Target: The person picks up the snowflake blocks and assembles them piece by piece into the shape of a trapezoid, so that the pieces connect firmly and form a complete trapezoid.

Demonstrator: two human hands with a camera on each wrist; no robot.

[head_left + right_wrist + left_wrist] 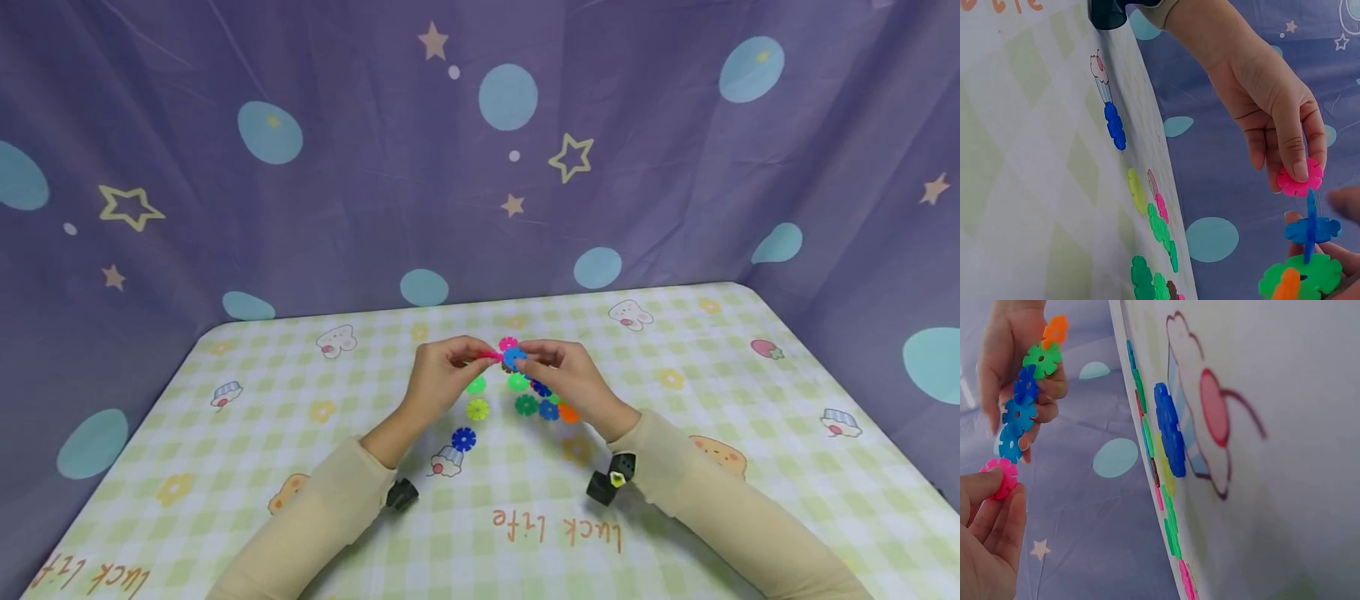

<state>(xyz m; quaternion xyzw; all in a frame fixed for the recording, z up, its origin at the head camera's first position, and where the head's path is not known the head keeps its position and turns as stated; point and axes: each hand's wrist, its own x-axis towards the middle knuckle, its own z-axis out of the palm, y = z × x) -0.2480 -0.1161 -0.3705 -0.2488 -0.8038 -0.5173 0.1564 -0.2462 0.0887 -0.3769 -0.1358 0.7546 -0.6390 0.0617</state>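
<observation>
Between thumb and fingers, my left hand (pixel 442 375) pinches a pink snowflake disc (pixel 1007 480). Opposite it, my right hand (pixel 568 379) grips a chain of interlocked snowflake discs (pixel 1019 414). That chain runs from light blue through dark blue and green (pixel 1319 272) to an orange disc (pixel 1055 329) at its far end. Both hands are raised above the table, close together. The pink disc's rim meets the light blue end disc (pixel 1010 444) of the chain. In the right wrist view, a blurred fingertip of the right hand shows beside the chain.
On the checked tablecloth (pixel 375 467) lie several loose discs: a dark blue one (pixel 463 439), a yellow one (pixel 477 409), a dark green one (pixel 527 406) and a pink one (pixel 508 343). Behind the table hangs a purple curtain (pixel 360 208). Black wrist cameras (pixel 402 495) are worn on both sleeves.
</observation>
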